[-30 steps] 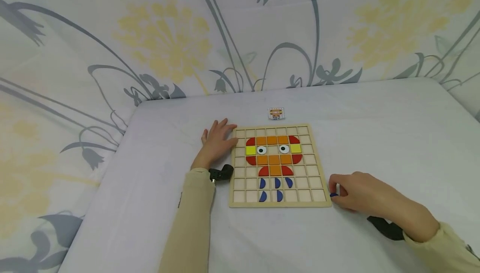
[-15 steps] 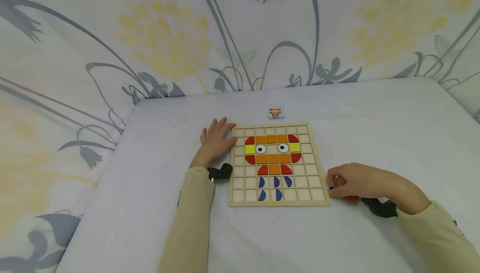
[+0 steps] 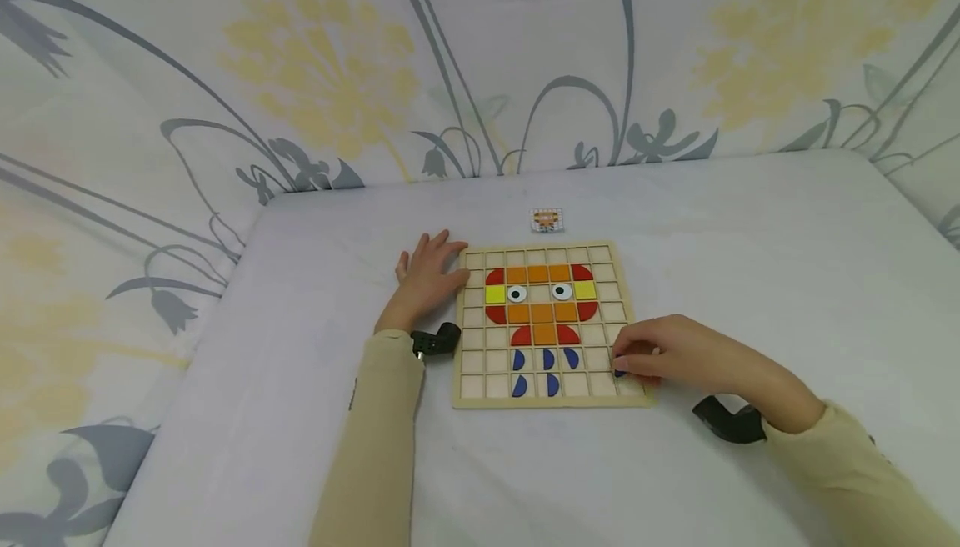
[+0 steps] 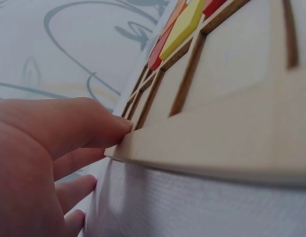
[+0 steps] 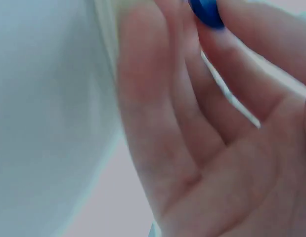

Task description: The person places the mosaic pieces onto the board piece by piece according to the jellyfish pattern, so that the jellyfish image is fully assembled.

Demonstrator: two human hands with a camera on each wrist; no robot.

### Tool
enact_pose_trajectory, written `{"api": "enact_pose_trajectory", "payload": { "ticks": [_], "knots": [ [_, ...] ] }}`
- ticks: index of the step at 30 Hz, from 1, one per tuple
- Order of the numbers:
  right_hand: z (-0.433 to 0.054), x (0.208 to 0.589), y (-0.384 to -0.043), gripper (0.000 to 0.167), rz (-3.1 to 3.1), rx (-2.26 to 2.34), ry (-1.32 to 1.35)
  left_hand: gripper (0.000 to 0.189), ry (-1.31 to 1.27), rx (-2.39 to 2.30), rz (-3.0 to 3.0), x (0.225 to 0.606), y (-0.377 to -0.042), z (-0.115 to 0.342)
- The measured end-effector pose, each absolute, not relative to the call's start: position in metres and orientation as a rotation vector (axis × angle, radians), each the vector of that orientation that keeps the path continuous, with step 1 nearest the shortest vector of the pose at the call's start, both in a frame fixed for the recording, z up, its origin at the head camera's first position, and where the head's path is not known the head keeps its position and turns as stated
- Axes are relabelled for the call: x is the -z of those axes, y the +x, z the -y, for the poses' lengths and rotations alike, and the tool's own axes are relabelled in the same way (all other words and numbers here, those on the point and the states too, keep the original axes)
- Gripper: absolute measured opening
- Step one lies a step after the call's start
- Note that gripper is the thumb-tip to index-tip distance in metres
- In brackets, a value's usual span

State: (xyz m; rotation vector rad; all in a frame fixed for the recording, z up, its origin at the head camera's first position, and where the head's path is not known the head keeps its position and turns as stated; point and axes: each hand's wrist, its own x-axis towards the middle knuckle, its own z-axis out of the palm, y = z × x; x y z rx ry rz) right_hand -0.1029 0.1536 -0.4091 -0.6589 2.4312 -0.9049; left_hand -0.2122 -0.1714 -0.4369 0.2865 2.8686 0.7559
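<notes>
A wooden grid board [image 3: 552, 403] lies on the white surface, with red, orange and yellow pieces and two eye pieces set in its cells. Below them, several blue half-circle pieces [image 3: 548, 384] sit in the lower rows. My left hand [image 3: 426, 283] rests at the board's upper left edge, fingers spread; in the left wrist view the thumb [image 4: 101, 123] touches the frame. Over the board's lower right part, my right hand [image 3: 678, 355] pinches another blue piece [image 5: 207, 12] between thumb and finger.
A small picture card [image 3: 547, 220] printed with a similar coloured figure lies just beyond the board's far edge. Behind the white tabletop [image 3: 757, 263] hangs a flower-patterned cloth [image 3: 480, 55]. Each wrist wears a black camera mount [image 3: 731, 420].
My right hand has moved left from beside the board to over its right-hand cells, carrying the blue piece. The left hand stays at the board's edge.
</notes>
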Motion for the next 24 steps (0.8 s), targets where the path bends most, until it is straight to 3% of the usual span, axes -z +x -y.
{"api": "enact_pose_trajectory", "payload": {
  "ticks": [24],
  "knots": [
    [-0.101,0.42,-0.087,0.007,-2.683,0.858,-0.746,0.046,0.279,-0.743,-2.873,0.437,-0.213,0.172]
  ]
}}
